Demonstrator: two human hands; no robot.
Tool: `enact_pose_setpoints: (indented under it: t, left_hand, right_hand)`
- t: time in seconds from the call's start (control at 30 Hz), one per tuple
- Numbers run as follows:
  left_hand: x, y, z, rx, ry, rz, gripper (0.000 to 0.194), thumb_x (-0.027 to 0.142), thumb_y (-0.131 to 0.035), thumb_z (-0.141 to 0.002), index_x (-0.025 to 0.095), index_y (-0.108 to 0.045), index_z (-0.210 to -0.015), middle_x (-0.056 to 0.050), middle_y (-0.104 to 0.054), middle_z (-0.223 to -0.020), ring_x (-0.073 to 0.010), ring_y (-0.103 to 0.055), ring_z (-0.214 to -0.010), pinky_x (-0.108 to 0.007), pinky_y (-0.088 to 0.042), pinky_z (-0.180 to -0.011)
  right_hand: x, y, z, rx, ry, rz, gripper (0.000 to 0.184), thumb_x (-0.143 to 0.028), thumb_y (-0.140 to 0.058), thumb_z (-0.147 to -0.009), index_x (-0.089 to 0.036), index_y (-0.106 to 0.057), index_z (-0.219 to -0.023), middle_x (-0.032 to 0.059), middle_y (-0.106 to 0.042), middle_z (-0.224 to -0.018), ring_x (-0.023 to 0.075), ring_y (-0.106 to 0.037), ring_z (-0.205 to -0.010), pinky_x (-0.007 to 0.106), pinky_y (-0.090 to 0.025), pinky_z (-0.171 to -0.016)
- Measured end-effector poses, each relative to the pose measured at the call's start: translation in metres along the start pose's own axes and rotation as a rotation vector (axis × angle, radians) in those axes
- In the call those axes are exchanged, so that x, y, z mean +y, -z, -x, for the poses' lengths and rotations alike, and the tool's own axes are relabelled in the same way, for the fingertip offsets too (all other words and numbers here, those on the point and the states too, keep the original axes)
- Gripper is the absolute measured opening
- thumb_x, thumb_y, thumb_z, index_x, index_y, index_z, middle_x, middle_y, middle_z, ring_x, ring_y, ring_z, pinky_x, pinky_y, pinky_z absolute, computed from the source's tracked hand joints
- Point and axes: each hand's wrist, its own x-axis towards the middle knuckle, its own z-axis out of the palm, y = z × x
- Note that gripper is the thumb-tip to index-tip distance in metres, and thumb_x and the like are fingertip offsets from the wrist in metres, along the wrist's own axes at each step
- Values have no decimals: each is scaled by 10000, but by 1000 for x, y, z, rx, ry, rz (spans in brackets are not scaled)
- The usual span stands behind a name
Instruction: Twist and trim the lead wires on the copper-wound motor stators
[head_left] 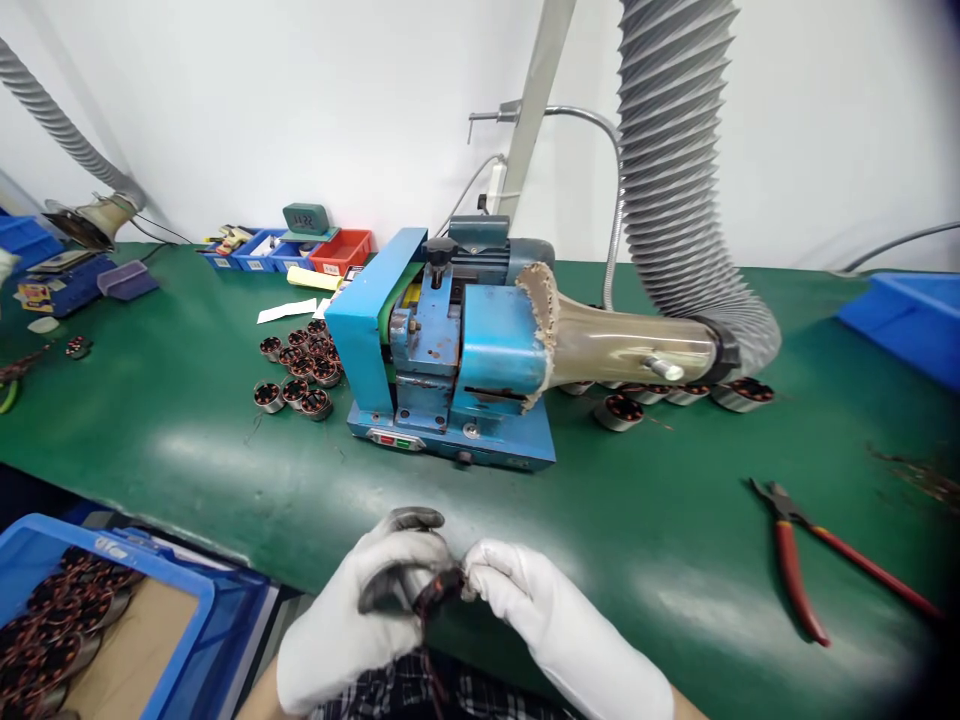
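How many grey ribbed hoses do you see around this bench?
2: one hose at the upper left, ending in a funnel; the other hose right of centre, joined to the nozzle on the blue machine.

I see a copper-wound part blurred, partly hidden by the left hand, and a blue crate cropped at left.

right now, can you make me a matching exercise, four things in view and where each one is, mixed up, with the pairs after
1. left hand
2. pliers
3. digital clock
4. larger ribbed hose

A. beside the red bin
B. joined to the machine's nozzle
C. around a wound part
D. lying on the green bench

Pairs: 1-C, 2-D, 3-A, 4-B
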Motion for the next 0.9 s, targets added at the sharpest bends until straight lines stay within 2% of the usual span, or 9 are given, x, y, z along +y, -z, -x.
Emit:
enact_pose_setpoints:
  t: [0.07, 0.1, 0.23, 0.37, 0.43, 0.53, 0.63, 0.77, 0.9]
  left_hand:
    - [4, -2, 0, 31, -63, -61, 197, 126, -596, -758, 248, -583, -912, -38, -611, -931, -223, -558, -1020, -370, -456, -914]
    - [6, -3, 0, 70, -88, -144, 239, 119, -607, -748, 251, -572, -944, -43, -600, -955, -227, -543, -1039, -374, -450, -920]
    - [5, -9, 2, 142, -83, -452, 593, 29, -639, -659, 273, -450, -1166, -92, -465, -1168, -253, -462, -1128, -389, -452, -912]
    - [2, -11, 3, 67, -21, -378, 440, -14, -549, -706, 270, -490, -1036, -52, -493, -1076, -213, -446, -1116, -376, -427, -928]
    - [1, -11, 4, 102, 22, -327, 345, -2, -578, -672, 247, -498, -897, -32, -514, -999, -219, -443, -1111, -379, -415, -938]
    - [-5, -12, 7, 204, 35, -382, 415, 23, -594, -651, 226, -468, -989, -63, -479, -1053, -227, -458, -1089, -393, -415, -937]
    - [-19, -14, 6, 116, -18, -568, 528, -11, -506, -685, 210, -431, -1158, -108, -457, -1137, -229, -459, -1111, -396, -414, -937]
    - [-40, -15, -3, 34, 31, -659, 349, 87, -606, -698, 206, -514, -1013, -75, -571, -1048, -261, -465, -1130, -425, -404, -934]
    - [-49, -12, -7, 29, 156, -656, 429, 135, -730, -594, 226, -531, -962, -51, -615, -1049, -273, -474, -1148, -437, -393, -934]
  right_hand:
    - [2, 0, 0, 21, 30, 62, 218, -289, -368, -839, -213, -369, -635, -47, -373, -602, 120, -356, -564, 241, -328, -558]
    - [3, 1, 0, 19, 36, 66, 218, -281, -367, -841, -214, -366, -634, -47, -372, -604, 119, -357, -564, 238, -332, -557]
    - [4, 3, 1, 1, 19, 4, 227, -290, -374, -852, -215, -364, -638, -50, -360, -606, 116, -348, -555, 227, -343, -542]
    - [4, -1, 1, 109, 32, 115, 220, -264, -350, -869, -213, -391, -659, -41, -399, -619, 124, -368, -580, 247, -325, -576]
    - [5, -4, 0, 130, 23, 113, 219, -269, -361, -863, -208, -400, -656, -37, -404, -617, 123, -366, -578, 253, -318, -576]
    - [13, -5, -6, -55, -87, -152, 256, -360, -385, -831, -214, -356, -623, -67, -308, -526, 99, -290, -472, 234, -290, -476]
    - [27, -5, -16, -239, -199, -302, 244, -410, -355, -789, -234, -313, -625, -106, -193, -457, 84, -198, -381, 223, -261, -388]
    - [38, 1, -30, -262, -217, -151, 227, -367, -347, -812, -217, -414, -655, -107, -216, -417, 92, -202, -350, 233, -274, -383]
    - [33, 19, -34, -208, -138, 78, 232, -273, -473, -802, -198, -458, -584, -47, -385, -524, 113, -337, -495, 248, -302, -531]
